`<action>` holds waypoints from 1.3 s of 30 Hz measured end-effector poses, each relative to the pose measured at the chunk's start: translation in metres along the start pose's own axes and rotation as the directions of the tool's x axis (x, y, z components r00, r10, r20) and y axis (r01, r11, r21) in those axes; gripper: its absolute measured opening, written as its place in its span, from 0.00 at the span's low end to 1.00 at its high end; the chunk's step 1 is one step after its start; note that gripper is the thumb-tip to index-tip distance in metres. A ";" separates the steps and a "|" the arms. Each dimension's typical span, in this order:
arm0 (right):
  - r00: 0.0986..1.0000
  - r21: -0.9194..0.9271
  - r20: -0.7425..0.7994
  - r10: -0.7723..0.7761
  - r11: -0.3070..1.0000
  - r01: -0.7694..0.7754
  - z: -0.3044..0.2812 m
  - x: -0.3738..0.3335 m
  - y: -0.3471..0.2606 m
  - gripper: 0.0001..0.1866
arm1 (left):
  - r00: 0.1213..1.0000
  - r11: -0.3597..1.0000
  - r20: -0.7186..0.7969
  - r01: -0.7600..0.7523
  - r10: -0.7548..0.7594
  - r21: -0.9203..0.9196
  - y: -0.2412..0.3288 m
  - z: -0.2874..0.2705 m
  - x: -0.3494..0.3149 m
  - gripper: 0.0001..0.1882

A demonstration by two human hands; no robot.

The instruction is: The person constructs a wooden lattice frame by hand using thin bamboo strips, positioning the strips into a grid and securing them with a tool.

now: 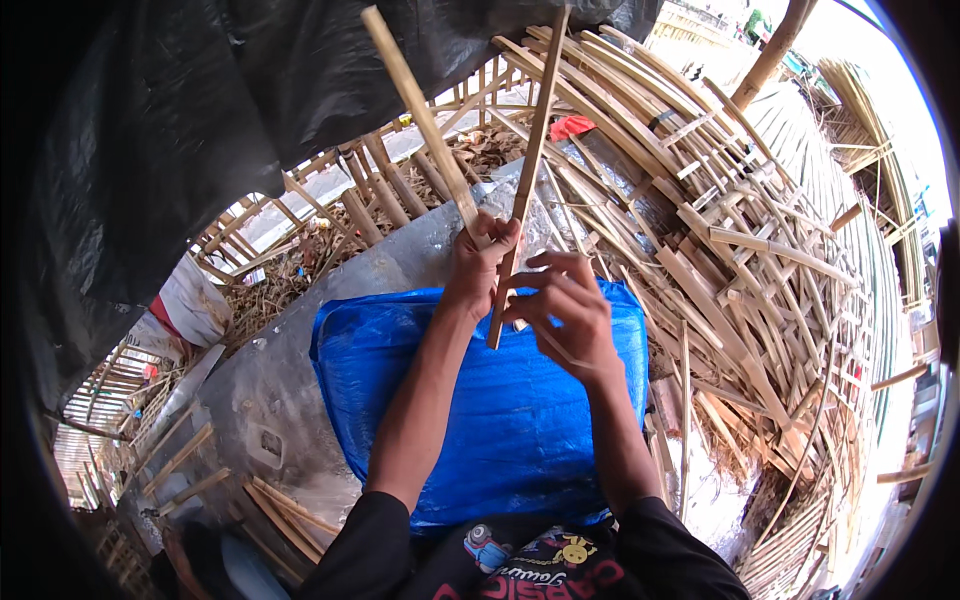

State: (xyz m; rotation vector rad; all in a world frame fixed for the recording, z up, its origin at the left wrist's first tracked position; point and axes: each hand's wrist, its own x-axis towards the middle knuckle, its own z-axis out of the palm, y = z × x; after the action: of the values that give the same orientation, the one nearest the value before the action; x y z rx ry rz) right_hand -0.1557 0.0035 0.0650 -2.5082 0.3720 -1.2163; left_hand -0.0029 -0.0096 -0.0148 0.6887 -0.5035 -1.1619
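Observation:
My left hand (480,262) is closed around two bamboo strips near their lower ends, over a blue tarp-covered bundle or cushion (480,420). The paler strip (420,105) leans up to the left. The darker, narrower strip (537,130) rises slightly to the right, its lower end poking out below the left hand. Together they spread in a V. My right hand (575,310) is beside the darker strip, fingers bent and fingertips close to it. A thin pale strand (565,352) curves past the right hand and seems pinched in its fingers; its ends are hidden.
A big tangled pile of split bamboo (740,270) fills the right side. Black plastic sheeting (180,110) hangs at upper left. Below it stands a low bamboo fence (380,185) beside dry leaves. Loose bamboo pieces (285,515) lie on the grey slab (270,385) at lower left.

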 end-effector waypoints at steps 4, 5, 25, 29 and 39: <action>0.903 0.442 0.329 0.277 0.799 -0.407 -0.006 -0.003 -0.012 0.06 | 0.999 0.999 -0.039 -0.002 0.004 0.051 0.005 -0.015 0.003 0.14; 0.920 0.414 0.184 0.347 0.821 -0.392 -0.017 -0.006 0.014 0.08 | 1.000 0.999 0.009 -0.006 0.006 0.038 0.001 -0.008 0.004 0.15; 0.531 0.152 -0.762 0.370 0.899 -0.410 -0.219 0.119 0.044 0.26 | 0.855 0.958 0.515 -0.092 -0.064 0.271 -0.006 0.025 -0.025 0.20; 0.483 0.183 -0.791 0.374 0.899 -0.397 -0.226 0.118 0.045 0.24 | 0.843 0.961 0.532 -0.078 -0.079 0.267 -0.006 0.028 -0.027 0.20; 0.392 0.428 -0.794 0.465 0.885 -0.184 -0.226 0.109 0.058 0.11 | 0.845 0.961 0.526 -0.061 -0.095 0.271 -0.006 0.031 -0.029 0.24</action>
State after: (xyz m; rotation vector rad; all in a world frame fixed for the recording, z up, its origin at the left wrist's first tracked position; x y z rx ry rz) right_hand -0.2744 -0.1294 0.2511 -1.2281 0.8271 -2.1259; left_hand -0.0375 0.0090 0.0017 0.6001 -1.1584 -1.3157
